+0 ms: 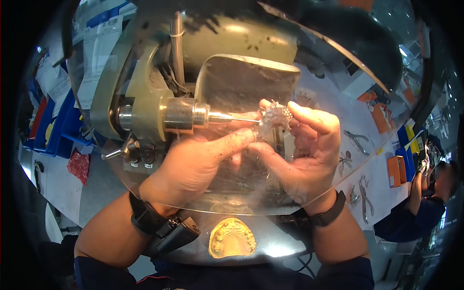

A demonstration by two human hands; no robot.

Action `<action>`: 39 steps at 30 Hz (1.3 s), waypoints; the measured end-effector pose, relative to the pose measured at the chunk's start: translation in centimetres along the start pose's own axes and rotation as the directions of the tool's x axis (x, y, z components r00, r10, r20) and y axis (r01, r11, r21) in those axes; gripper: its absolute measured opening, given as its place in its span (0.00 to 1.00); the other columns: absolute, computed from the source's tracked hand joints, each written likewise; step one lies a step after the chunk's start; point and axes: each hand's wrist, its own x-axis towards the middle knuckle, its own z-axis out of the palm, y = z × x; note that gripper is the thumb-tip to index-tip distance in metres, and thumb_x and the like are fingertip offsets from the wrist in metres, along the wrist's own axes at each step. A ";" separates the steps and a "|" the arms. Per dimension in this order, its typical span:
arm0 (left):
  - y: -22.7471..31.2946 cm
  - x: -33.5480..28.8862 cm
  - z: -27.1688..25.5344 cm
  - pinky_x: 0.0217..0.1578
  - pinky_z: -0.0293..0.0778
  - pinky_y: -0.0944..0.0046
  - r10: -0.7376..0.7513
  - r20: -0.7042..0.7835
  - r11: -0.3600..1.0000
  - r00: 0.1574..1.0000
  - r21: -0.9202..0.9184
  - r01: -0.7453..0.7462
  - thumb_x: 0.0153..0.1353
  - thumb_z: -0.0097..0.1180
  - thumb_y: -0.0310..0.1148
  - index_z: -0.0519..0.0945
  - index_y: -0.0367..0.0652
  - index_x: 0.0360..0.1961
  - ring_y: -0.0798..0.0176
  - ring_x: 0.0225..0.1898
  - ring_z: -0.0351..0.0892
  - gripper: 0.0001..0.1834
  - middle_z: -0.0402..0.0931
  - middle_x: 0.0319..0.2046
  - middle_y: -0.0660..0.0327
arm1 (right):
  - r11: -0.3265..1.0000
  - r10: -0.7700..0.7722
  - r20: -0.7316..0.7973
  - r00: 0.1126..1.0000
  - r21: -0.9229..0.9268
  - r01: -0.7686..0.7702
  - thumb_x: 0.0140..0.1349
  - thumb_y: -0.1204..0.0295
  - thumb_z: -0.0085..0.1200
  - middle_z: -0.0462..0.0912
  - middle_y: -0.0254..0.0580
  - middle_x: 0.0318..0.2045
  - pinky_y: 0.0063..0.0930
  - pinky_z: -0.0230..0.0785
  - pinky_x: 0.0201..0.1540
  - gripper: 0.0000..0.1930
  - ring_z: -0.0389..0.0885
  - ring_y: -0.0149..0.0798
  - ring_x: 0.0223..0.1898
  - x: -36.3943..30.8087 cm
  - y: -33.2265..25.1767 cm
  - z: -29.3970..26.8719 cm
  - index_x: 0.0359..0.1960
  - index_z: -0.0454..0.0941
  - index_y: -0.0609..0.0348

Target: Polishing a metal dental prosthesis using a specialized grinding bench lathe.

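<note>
A shiny metal partial denture framework [274, 117] with a mesh part is at the tip of a thin bit [244, 120] on a bench grinding lathe [186, 115]. My right hand [311, 152] pinches the framework from the right, thumb below and index finger above. From the left, my left hand [186, 166] reaches under the spindle, its thumb at the framework's near left edge and other fingers partly hidden behind the bit. Whether the bit is spinning cannot be told. A yellow plaster dental model [232, 239] with teeth lies on the bench edge below my hands.
A clear curved shield [232, 210] spans between me and the lathe. Pliers [366, 199] and other hand tools lie on white paper at right, near an orange box [396, 171]. Blue bins [63, 128] and a red packet [79, 166] stand left. Another person [420, 208] works at far right.
</note>
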 end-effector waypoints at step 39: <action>0.2 -0.3 -0.3 0.29 0.67 0.77 -0.017 0.018 1.000 1.000 0.023 0.017 0.61 0.54 0.25 0.75 0.36 0.52 0.76 0.29 0.71 0.17 0.77 0.39 0.61 | 0.973 0.093 0.047 0.995 0.208 -0.101 0.47 0.87 0.60 0.73 0.55 0.48 0.34 0.69 0.56 0.30 0.76 0.42 0.50 0.3 -0.4 0.1 0.51 0.58 0.64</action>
